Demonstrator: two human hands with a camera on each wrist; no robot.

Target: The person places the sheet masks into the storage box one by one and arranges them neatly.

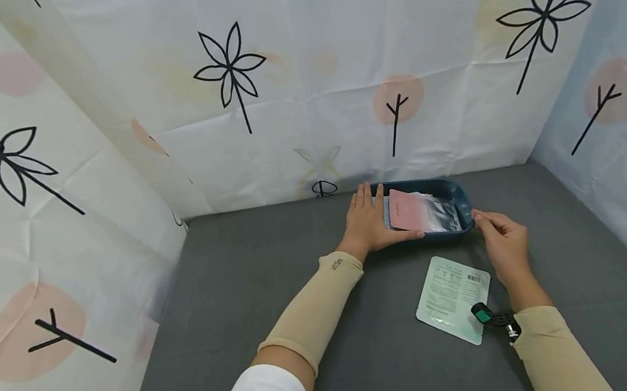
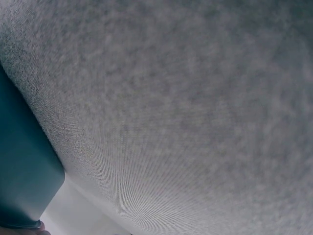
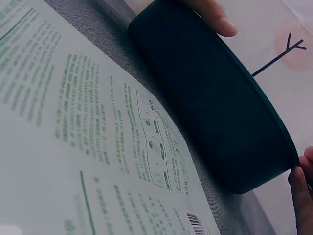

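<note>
A dark blue plastic bin (image 1: 420,241) stands at the back of the table with a pink-and-silver sachet (image 1: 408,210) lying in it. My left hand (image 1: 368,225) spreads over the bin's left end, fingers straight and thumb along the front rim. At the right front corner, my right hand (image 1: 502,235) pinches the rim between thumb and fingers. In the right wrist view the bin's side (image 3: 210,98) shows, with right fingertips (image 3: 299,188) at its corner. The left wrist view catches the bin's outer wall (image 2: 24,156). A pale green sachet (image 1: 454,299) printed with text lies in front of the bin.
The grey tabletop (image 1: 232,295) meets a white patterned cloth backdrop (image 1: 302,93) right behind the bin. More of this cloth rises at the left and right sides. A black strap with a green-faced device (image 1: 482,313) is on my right wrist, over the green sachet's edge.
</note>
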